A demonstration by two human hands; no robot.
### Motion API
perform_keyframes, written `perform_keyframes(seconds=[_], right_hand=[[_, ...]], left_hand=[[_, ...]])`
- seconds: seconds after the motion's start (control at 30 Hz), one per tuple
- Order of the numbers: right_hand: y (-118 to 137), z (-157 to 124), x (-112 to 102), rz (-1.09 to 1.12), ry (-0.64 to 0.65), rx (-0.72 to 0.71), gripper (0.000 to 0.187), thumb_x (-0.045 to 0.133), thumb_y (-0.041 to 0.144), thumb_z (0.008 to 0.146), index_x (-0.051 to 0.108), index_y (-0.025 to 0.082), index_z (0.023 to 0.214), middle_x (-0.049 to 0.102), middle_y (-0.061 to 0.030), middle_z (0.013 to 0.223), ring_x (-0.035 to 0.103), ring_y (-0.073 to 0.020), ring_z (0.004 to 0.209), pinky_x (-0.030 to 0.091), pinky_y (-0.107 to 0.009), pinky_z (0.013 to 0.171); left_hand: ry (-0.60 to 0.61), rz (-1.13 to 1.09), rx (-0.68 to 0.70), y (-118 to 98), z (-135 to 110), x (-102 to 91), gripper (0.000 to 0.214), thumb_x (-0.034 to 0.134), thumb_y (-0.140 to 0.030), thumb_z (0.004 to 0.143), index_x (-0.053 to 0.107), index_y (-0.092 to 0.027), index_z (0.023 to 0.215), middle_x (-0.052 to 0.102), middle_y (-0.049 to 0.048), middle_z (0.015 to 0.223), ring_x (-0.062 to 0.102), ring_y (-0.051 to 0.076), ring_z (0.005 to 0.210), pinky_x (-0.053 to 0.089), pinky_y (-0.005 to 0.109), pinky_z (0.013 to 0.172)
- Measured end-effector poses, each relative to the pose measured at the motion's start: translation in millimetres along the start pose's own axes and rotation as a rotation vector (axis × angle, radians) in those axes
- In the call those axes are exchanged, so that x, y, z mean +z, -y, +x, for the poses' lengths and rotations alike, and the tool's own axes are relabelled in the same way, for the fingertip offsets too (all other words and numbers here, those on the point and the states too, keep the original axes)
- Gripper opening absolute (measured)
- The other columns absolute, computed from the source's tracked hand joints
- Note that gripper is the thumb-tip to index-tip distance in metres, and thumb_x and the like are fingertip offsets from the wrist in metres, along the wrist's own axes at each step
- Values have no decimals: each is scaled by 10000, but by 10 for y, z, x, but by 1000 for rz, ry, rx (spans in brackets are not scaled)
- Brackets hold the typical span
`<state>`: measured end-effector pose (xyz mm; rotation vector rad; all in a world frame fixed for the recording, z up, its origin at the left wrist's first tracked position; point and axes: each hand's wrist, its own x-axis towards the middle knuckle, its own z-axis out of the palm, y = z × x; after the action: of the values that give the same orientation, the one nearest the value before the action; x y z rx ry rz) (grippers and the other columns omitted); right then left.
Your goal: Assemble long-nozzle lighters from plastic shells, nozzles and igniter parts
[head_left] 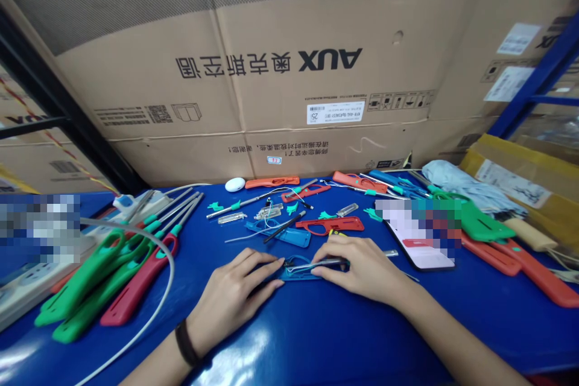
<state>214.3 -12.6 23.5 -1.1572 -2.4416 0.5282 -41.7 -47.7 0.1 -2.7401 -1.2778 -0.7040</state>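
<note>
A blue lighter casing half (pixel 301 275) lies on the blue table in front of me, with thin wire and small dark parts inside. My left hand (pixel 244 289) grips its left end between thumb and fingers. In the pinched fingers of my right hand (pixel 357 262) is a slim metal tool (pixel 312 265) that looks like tweezers. Its tip points left into the casing, near my left fingertips. Just behind lie another blue casing half (pixel 284 234), a red casing half (pixel 337 226) and a dark pen-like stick (pixel 284 227). My fingers partly hide the casing and the tool.
Several green and red long lighters (pixel 131 277) lie at left by a power strip (pixel 34 280) and a curved white cable (pixel 169 280). A phone (pixel 420 235) and red casings (pixel 493 250) lie at right. A large cardboard box (pixel 271 24) stands behind.
</note>
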Motion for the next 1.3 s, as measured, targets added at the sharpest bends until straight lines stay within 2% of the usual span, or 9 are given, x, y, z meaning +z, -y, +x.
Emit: perform_keyframes(seconds=[0.3, 0.4, 0.47, 0.53, 0.83, 1.03, 1.17, 1.27, 1.3], right_hand=[[-17, 26, 81, -26, 6, -33, 106, 541, 319, 887, 614, 275, 950, 654, 12, 937, 589, -175, 935, 447, -284, 734], [-35, 29, 106, -3, -12, -84, 102, 554, 318, 881, 611, 268, 949, 652, 13, 940, 581, -170, 951, 428, -327, 860], [-35, 33, 124, 18, -14, -110, 93, 550, 320, 888, 611, 264, 929, 656, 26, 906, 584, -160, 941, 358, -366, 975], [-29, 39, 142, 45, -19, -100, 97, 545, 323, 893, 609, 262, 933, 654, 26, 897, 581, -156, 935, 318, -381, 1017], [-49, 69, 195, 142, -21, -46, 77, 594, 291, 861, 608, 222, 829, 604, 1, 830, 558, -157, 859, 410, -333, 883], [-62, 75, 110, 214, -54, 19, 126, 634, 327, 833, 607, 214, 783, 586, 3, 816, 548, -151, 823, 428, -283, 763], [-51, 66, 75, 230, -50, 46, 123, 592, 333, 857, 581, 218, 812, 593, 5, 855, 530, -148, 808, 415, -281, 740], [-23, 44, 88, 236, -24, 23, 28, 561, 243, 857, 542, 224, 864, 591, 17, 860, 510, -133, 757, 407, -266, 702], [-14, 39, 96, 245, -18, 12, 58, 563, 212, 843, 530, 226, 889, 591, 22, 851, 509, -129, 745, 407, -259, 694]], left_hand=[[3, -9, -2, 13, -4, 24, 279, 518, -340, 910, 613, -257, 1159, 657, 29, 1058, 602, 175, 924, 557, 298, 765], [2, -6, -11, 17, -14, 29, 283, 518, -349, 910, 609, -258, 1162, 657, 25, 1057, 602, 171, 923, 556, 294, 763], [2, 0, -10, 19, -14, 32, 286, 516, -349, 912, 608, -256, 1165, 656, 26, 1059, 601, 171, 928, 554, 291, 764], [4, 6, -10, 20, -8, 34, 284, 514, -349, 913, 609, -255, 1164, 656, 27, 1057, 600, 172, 927, 554, 288, 760], [1, 11, 2, 17, -4, 30, 287, 517, -350, 913, 597, -264, 1174, 654, 19, 1061, 594, 170, 919, 554, 292, 746], [-1, 9, -2, 16, -2, 31, 281, 519, -357, 910, 611, -262, 1158, 658, 17, 1046, 599, 166, 911, 552, 283, 748], [0, 3, -3, 17, 2, 36, 279, 524, -356, 908, 613, -260, 1155, 658, 19, 1042, 598, 167, 908, 551, 289, 750], [-5, 0, -1, 17, 8, 33, 276, 523, -352, 908, 615, -260, 1152, 659, 21, 1041, 599, 168, 908, 553, 287, 745], [-7, 1, 2, 18, 8, 31, 276, 522, -351, 909, 616, -259, 1151, 659, 23, 1040, 600, 168, 906, 554, 284, 742]])
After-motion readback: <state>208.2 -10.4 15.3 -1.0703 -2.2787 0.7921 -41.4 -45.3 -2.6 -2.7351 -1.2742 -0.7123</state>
